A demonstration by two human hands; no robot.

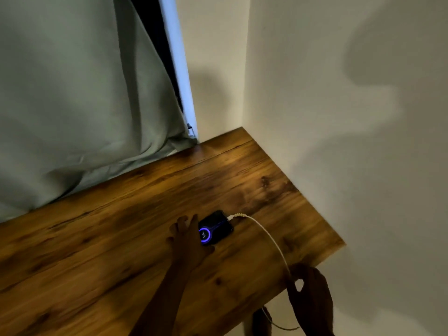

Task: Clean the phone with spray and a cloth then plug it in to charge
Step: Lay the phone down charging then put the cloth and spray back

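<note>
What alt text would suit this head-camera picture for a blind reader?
A phone lies on a wooden table, its screen glowing blue, with a white cable plugged in. The left hand rests open against the phone; the right hand pinches the cable at the table's edge.

The left hand (pixel 188 236) lies flat; right hand (pixel 308 291) pinches the cable (pixel 272 241).

Phone (pixel 216 229) edge under left hand (pixel 188 241); cable (pixel 269 236) end indistinct below table (pixel 97 251).
</note>
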